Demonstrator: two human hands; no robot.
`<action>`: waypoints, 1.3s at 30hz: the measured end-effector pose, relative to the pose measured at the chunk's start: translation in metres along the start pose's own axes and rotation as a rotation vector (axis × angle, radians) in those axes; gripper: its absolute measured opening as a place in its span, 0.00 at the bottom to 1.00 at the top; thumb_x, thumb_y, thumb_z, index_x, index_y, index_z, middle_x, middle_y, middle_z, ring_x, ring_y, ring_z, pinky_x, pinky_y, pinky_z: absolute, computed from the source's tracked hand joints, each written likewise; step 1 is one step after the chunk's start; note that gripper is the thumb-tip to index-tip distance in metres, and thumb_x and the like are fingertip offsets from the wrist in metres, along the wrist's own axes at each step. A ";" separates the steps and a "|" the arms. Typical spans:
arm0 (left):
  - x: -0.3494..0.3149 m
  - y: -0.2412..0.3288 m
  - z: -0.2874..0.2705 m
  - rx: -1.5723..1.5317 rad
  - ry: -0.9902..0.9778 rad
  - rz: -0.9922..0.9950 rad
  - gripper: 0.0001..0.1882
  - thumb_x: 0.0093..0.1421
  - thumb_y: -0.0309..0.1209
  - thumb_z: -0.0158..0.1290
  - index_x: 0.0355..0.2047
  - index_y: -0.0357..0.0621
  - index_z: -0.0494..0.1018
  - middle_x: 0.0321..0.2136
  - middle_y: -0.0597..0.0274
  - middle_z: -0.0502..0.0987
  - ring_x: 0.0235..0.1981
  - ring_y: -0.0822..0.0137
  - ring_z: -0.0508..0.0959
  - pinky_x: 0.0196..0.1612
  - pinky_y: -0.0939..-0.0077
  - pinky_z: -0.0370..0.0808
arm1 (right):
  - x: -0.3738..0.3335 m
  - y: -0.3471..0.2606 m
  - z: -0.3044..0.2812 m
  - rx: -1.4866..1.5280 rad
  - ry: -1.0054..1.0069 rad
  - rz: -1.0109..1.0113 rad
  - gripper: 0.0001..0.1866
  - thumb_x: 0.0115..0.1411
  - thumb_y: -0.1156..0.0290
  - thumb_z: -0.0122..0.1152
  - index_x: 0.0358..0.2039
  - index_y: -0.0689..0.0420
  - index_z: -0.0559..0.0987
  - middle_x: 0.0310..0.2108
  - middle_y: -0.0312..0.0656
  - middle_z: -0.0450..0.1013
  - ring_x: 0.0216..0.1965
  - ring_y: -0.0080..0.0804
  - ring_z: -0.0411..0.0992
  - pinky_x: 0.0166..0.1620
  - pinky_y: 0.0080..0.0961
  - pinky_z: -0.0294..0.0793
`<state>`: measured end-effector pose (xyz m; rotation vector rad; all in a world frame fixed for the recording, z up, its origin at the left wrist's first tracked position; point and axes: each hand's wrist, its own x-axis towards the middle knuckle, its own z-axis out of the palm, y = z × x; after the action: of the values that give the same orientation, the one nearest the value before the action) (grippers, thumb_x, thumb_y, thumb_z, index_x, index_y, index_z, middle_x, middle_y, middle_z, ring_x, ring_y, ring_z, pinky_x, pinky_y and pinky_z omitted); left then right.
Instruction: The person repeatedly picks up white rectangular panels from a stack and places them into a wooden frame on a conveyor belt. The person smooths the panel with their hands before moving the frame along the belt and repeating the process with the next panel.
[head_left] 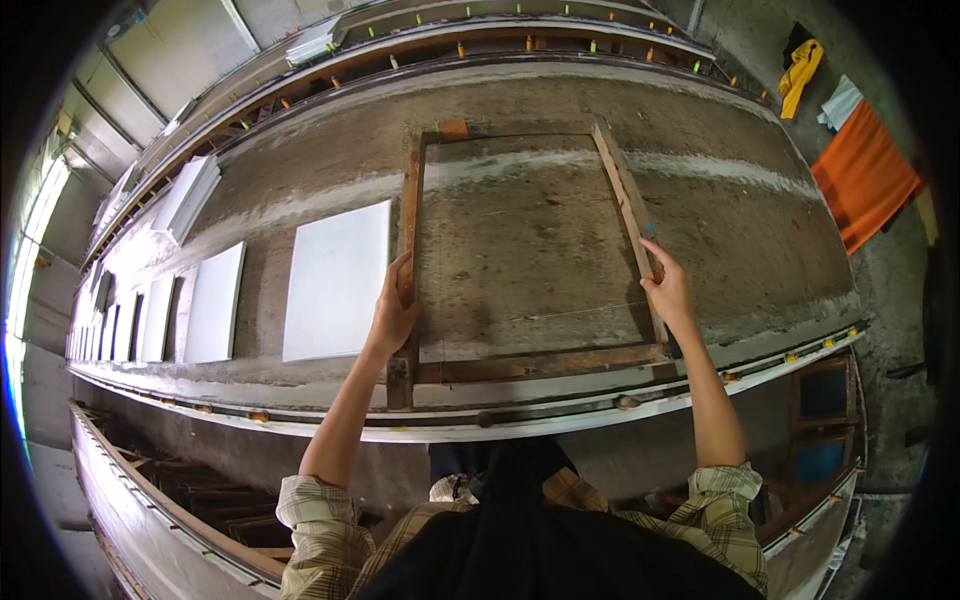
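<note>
A large rectangular wooden frame lies over the long worktable in front of me. Its bars look worn and stained, with a brown patch near the far left corner. My left hand grips the left bar, and my right hand pinches the right bar with thumb and fingers. Through the frame the table's mottled surface shows; faint thin lines cross the opening, but I cannot tell whether fine mesh is stretched there. Just left of the frame, a white sheet lies flat, close to my left hand.
More white sheets run in a row to the left. A white stack sits farther back. Small coloured stops line the table's near rail. Another long table stands beyond. Orange cloth hangs at the right.
</note>
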<state>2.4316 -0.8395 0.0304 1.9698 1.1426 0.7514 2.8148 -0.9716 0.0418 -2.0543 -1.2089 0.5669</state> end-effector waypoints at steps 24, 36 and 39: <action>-0.021 0.039 0.089 0.099 0.012 -0.029 0.30 0.48 0.08 0.40 0.50 0.49 0.64 0.55 0.58 0.61 0.65 0.52 0.44 0.61 0.61 0.56 | -0.028 0.085 -0.039 -0.519 0.279 -0.303 0.09 0.57 0.74 0.54 0.39 0.57 0.75 0.56 0.57 0.58 0.47 0.47 0.70 0.40 0.33 0.79; -0.023 0.044 0.087 0.198 -0.024 -0.016 0.31 0.48 0.17 0.47 0.55 0.50 0.59 0.61 0.35 0.41 0.60 0.31 0.49 0.53 0.49 0.65 | -0.025 0.089 -0.036 -0.632 0.264 -0.271 0.10 0.57 0.74 0.55 0.40 0.59 0.76 0.54 0.56 0.63 0.47 0.45 0.70 0.46 0.34 0.74; -0.027 0.041 0.081 0.372 -0.078 0.115 0.43 0.47 0.36 0.61 0.60 0.50 0.51 0.62 0.36 0.33 0.63 0.36 0.34 0.60 0.36 0.43 | -0.024 0.086 -0.039 -0.594 0.345 -0.396 0.11 0.56 0.75 0.54 0.41 0.58 0.75 0.54 0.48 0.64 0.49 0.42 0.69 0.47 0.32 0.72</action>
<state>2.5013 -0.9014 0.0152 2.3680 1.1963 0.5405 2.8797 -1.0347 0.0054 -2.1546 -1.6355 -0.3659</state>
